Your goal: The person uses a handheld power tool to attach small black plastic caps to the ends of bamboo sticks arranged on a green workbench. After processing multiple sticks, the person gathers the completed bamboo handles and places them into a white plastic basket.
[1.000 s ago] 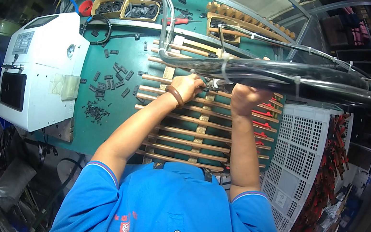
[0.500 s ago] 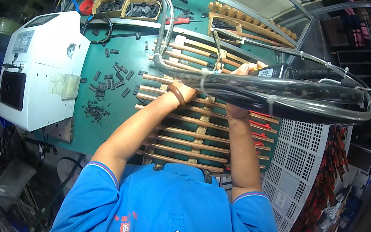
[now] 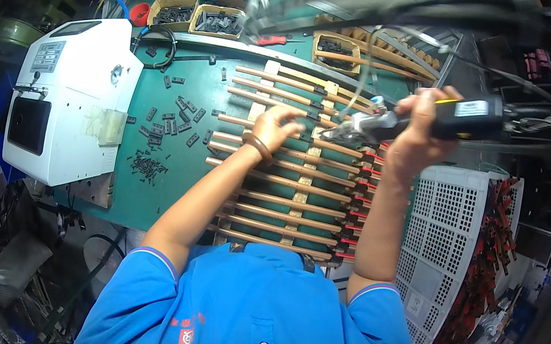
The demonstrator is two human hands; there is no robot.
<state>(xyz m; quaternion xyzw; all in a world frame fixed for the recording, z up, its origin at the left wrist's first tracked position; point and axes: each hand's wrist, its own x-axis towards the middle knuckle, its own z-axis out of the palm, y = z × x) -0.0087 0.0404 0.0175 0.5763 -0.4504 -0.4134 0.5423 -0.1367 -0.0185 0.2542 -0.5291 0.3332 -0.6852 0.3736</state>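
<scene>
My right hand (image 3: 420,130) is wrapped round a black powered screwdriver (image 3: 475,116), a handheld tool with a metal front end and a cable trailing off to the right. Its metal nose (image 3: 351,128) points left, over the row of copper-coloured rods (image 3: 271,199). Close to the nose, my left hand (image 3: 276,129) hovers at the rods with thumb and fingers apart, and I see nothing held in it. Small black clips (image 3: 319,90) sit on the far rods. Red and black pieces (image 3: 357,212) are fitted along the rods' right ends.
Left of the rods lie loose black blocks (image 3: 184,114) and a pile of screws (image 3: 148,166). A white machine (image 3: 71,96) stands at the left. Boxes of black parts (image 3: 217,21) line the back beside a red-handled tool (image 3: 272,40). A white perforated crate (image 3: 439,241) stands right.
My right hand has drawn the screwdriver up and to the right, and the overhead cable bundle has swung away. My left hand has moved slightly forward, its fingers spreading.
</scene>
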